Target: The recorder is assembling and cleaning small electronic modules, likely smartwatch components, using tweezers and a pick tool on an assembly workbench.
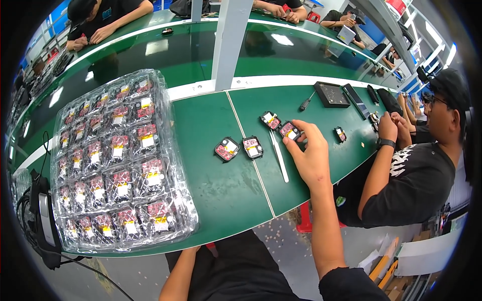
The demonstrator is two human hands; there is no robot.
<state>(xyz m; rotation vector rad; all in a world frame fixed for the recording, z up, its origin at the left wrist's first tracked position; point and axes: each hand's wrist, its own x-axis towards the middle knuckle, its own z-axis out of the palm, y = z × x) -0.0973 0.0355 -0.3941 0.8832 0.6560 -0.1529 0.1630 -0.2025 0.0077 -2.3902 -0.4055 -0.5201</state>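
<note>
Thumb and fingers of my right hand (307,148) are closed around the edge of a small square black-cased electronic module (289,131) with a red board and a white-and-yellow patch. Touching or almost touching it is a similar module (270,120). Two more modules, one square (252,147) and one rounder (227,149), lie to the left. White tweezers (279,159) rest on the green table (216,188) beside my right hand. Of my left arm (181,273) the forearm shows below the table's near edge; its hand and fingers are hidden there.
Stacked clear plastic trays (188,210) hold several modules at left, beside a black cabled device (44,215). Toward the right lie a screwdriver (305,104), a black box (332,95) and another module (340,134). A co-worker (416,165) sits at right; a white post (228,47) stands ahead.
</note>
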